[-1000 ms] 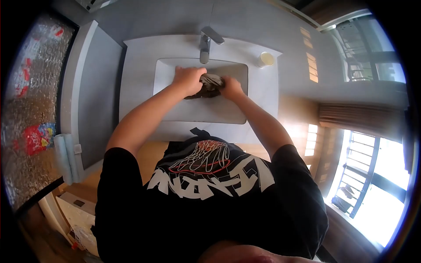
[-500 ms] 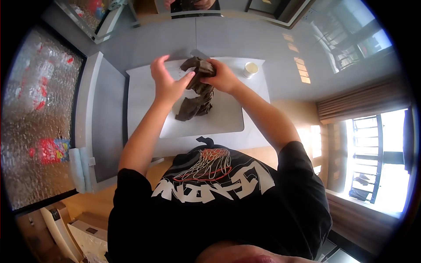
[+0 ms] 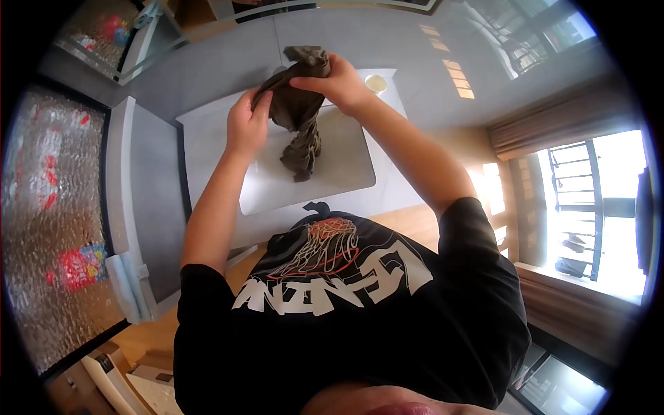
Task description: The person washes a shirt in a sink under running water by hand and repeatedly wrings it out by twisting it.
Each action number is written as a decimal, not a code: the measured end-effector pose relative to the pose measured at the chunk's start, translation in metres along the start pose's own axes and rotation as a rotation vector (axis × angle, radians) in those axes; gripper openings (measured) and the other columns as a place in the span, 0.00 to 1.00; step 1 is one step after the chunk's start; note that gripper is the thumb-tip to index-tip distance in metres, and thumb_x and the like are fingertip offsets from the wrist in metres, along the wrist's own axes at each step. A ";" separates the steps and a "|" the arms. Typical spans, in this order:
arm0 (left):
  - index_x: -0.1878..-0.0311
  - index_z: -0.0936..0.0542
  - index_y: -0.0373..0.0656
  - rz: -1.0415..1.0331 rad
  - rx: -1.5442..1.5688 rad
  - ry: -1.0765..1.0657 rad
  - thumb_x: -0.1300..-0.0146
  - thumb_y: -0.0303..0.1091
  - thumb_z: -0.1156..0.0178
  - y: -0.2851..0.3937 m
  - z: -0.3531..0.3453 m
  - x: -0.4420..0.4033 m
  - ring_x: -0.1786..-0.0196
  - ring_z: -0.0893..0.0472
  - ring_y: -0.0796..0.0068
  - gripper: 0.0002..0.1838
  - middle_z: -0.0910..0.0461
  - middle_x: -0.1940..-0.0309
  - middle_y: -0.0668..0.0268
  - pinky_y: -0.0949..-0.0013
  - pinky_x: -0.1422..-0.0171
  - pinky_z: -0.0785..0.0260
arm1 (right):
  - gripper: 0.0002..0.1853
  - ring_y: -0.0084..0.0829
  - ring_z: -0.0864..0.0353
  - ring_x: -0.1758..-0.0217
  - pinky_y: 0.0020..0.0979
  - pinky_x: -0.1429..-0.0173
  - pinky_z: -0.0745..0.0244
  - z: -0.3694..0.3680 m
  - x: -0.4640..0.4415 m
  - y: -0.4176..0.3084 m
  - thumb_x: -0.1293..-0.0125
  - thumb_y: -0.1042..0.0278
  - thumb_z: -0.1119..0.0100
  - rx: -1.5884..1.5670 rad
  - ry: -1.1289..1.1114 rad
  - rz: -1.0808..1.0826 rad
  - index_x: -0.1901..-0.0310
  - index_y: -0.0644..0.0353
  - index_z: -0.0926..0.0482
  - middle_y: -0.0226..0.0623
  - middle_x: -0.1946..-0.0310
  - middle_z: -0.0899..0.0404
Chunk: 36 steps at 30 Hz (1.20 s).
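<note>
A dark brown-grey cloth (image 3: 294,104) hangs in folds above the white sink basin (image 3: 339,166), raised toward the wall side. My left hand (image 3: 247,124) pinches its left edge between thumb and fingers. At the upper right part of the cloth, my right hand (image 3: 339,84) grips a bunched section. The lower end dangles, twisted and wrinkled, over the basin. Behind the cloth the faucet is mostly hidden.
On the counter's back right corner stands a small round cup (image 3: 375,84). A grey panel with a white edge (image 3: 122,187) rises at the left, with rolled light-blue material (image 3: 124,287) near it. A bright window is at the right.
The cloth has gone from bunched low in the basin to lifted and hanging. My left hand, apart from it half a second ago, now holds its edge. The view has shifted.
</note>
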<state>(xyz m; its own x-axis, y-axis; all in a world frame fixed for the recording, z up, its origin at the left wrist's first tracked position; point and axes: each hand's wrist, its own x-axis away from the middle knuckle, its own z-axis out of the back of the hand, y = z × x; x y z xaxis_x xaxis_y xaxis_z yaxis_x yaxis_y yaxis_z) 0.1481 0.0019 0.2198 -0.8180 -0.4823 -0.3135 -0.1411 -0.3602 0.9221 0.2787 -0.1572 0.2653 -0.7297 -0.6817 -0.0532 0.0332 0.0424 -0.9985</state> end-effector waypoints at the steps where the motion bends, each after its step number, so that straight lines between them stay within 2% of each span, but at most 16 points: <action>1: 0.48 0.19 0.33 -0.003 -0.045 -0.008 0.27 0.38 0.41 0.007 0.004 -0.003 0.59 0.21 0.79 0.16 0.16 0.61 0.64 0.74 0.50 0.29 | 0.30 0.28 0.18 0.51 0.30 0.43 0.22 0.004 -0.002 -0.002 0.50 0.67 0.20 -0.015 -0.016 0.022 0.48 0.69 0.23 0.38 0.54 0.16; 5: 0.49 0.19 0.33 0.003 -0.222 -0.006 0.27 0.38 0.41 0.038 0.019 -0.010 0.58 0.20 0.76 0.16 0.15 0.63 0.62 0.73 0.48 0.29 | 0.31 0.29 0.18 0.50 0.30 0.41 0.24 0.019 -0.011 0.001 0.50 0.69 0.20 -0.119 -0.091 0.060 0.46 0.71 0.25 0.40 0.54 0.16; 6: 0.49 0.19 0.34 0.011 -0.265 0.002 0.27 0.38 0.41 0.042 0.021 -0.011 0.58 0.19 0.75 0.16 0.15 0.63 0.62 0.73 0.48 0.29 | 0.32 0.30 0.19 0.48 0.31 0.39 0.25 0.021 -0.008 -0.005 0.47 0.68 0.22 -0.108 -0.106 0.058 0.43 0.71 0.27 0.41 0.51 0.17; 9: 0.49 0.19 0.33 -0.102 -0.094 0.110 0.27 0.38 0.42 0.022 0.029 -0.028 0.59 0.19 0.75 0.16 0.15 0.63 0.62 0.73 0.48 0.29 | 0.31 0.32 0.20 0.45 0.33 0.38 0.26 0.030 -0.008 0.003 0.41 0.67 0.27 -0.316 -0.096 0.004 0.40 0.71 0.29 0.42 0.49 0.19; 14: 0.47 0.22 0.33 0.103 0.521 0.116 0.29 0.32 0.41 0.005 0.054 -0.043 0.49 0.23 0.75 0.14 0.19 0.51 0.64 0.73 0.40 0.32 | 0.20 0.37 0.20 0.43 0.38 0.35 0.26 0.050 -0.010 0.004 0.32 0.76 0.40 -0.612 -0.099 0.058 0.40 0.68 0.29 0.43 0.47 0.19; 17: 0.55 0.22 0.37 0.151 0.515 0.042 0.34 0.33 0.36 0.006 0.079 -0.047 0.56 0.23 0.80 0.10 0.19 0.60 0.67 0.76 0.49 0.33 | 0.13 0.38 0.18 0.46 0.40 0.39 0.22 0.073 -0.021 0.010 0.32 0.80 0.42 -0.620 -0.032 0.166 0.48 0.65 0.26 0.43 0.50 0.18; 18: 0.57 0.22 0.37 0.145 0.452 0.039 0.35 0.33 0.34 0.007 0.080 -0.046 0.57 0.23 0.81 0.11 0.19 0.61 0.68 0.76 0.51 0.33 | 0.10 0.38 0.18 0.49 0.42 0.42 0.21 0.081 -0.023 0.010 0.33 0.81 0.42 -0.628 -0.062 0.169 0.52 0.63 0.27 0.42 0.53 0.18; 21: 0.60 0.23 0.39 0.169 0.210 0.019 0.39 0.32 0.32 0.014 0.081 -0.043 0.59 0.25 0.83 0.11 0.20 0.65 0.71 0.76 0.55 0.34 | 0.09 0.38 0.18 0.51 0.43 0.43 0.21 0.084 -0.026 0.010 0.34 0.82 0.42 -0.586 -0.059 0.165 0.53 0.63 0.27 0.41 0.55 0.19; 23: 0.61 0.24 0.40 0.233 -0.022 -0.010 0.39 0.29 0.33 0.020 0.079 -0.041 0.59 0.27 0.85 0.09 0.23 0.66 0.73 0.76 0.55 0.36 | 0.10 0.41 0.20 0.47 0.43 0.39 0.23 0.082 -0.028 0.003 0.34 0.83 0.45 -0.597 -0.046 0.163 0.52 0.64 0.27 0.43 0.53 0.20; 24: 0.58 0.24 0.39 0.215 0.093 -0.030 0.41 0.24 0.35 0.018 0.078 -0.038 0.60 0.27 0.83 0.10 0.23 0.66 0.73 0.77 0.54 0.35 | 0.10 0.42 0.21 0.45 0.44 0.36 0.25 0.081 -0.029 0.000 0.33 0.84 0.47 -0.601 -0.011 0.160 0.52 0.65 0.27 0.45 0.51 0.20; 26: 0.53 0.25 0.37 0.149 -0.003 -0.048 0.43 0.21 0.39 0.006 0.084 -0.036 0.60 0.25 0.79 0.14 0.22 0.65 0.71 0.74 0.51 0.33 | 0.12 0.46 0.24 0.40 0.46 0.30 0.30 0.093 -0.037 0.008 0.33 0.85 0.50 -0.713 0.024 0.153 0.49 0.67 0.26 0.49 0.47 0.21; 29: 0.47 0.27 0.36 -0.021 -0.241 -0.092 0.46 0.18 0.44 -0.004 0.089 -0.027 0.57 0.22 0.73 0.20 0.21 0.64 0.66 0.70 0.46 0.30 | 0.17 0.46 0.25 0.37 0.45 0.29 0.31 0.114 -0.047 0.016 0.34 0.85 0.51 -0.649 -0.006 0.115 0.43 0.68 0.28 0.49 0.44 0.23; 30: 0.45 0.28 0.35 -0.090 -0.335 -0.111 0.47 0.17 0.46 -0.007 0.091 -0.023 0.56 0.21 0.70 0.22 0.20 0.64 0.64 0.69 0.44 0.29 | 0.18 0.45 0.24 0.40 0.44 0.32 0.29 0.102 -0.040 0.006 0.35 0.84 0.51 -0.620 -0.004 0.119 0.43 0.67 0.28 0.48 0.45 0.22; 33: 0.42 0.26 0.37 0.004 -0.616 -0.064 0.46 0.21 0.47 -0.044 0.107 -0.020 0.52 0.19 0.65 0.25 0.18 0.60 0.60 0.64 0.43 0.28 | 0.20 0.44 0.21 0.45 0.42 0.37 0.24 0.083 -0.028 -0.016 0.37 0.82 0.50 -0.544 0.016 0.122 0.42 0.65 0.27 0.46 0.48 0.21; 36: 0.45 0.23 0.35 0.162 -0.456 0.011 0.47 0.20 0.48 -0.075 0.117 -0.019 0.56 0.19 0.66 0.23 0.19 0.62 0.59 0.66 0.47 0.27 | 0.20 0.44 0.21 0.44 0.42 0.37 0.24 0.090 -0.028 -0.013 0.37 0.82 0.50 -0.496 0.054 0.124 0.42 0.66 0.27 0.46 0.47 0.21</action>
<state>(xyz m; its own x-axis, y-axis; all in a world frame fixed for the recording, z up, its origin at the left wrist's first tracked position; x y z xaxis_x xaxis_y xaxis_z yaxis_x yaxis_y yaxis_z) 0.1088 0.1317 0.1830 -0.8032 -0.5682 -0.1790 0.2482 -0.5923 0.7666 0.3603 -0.2046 0.2790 -0.7756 -0.6114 -0.1573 -0.1968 0.4709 -0.8599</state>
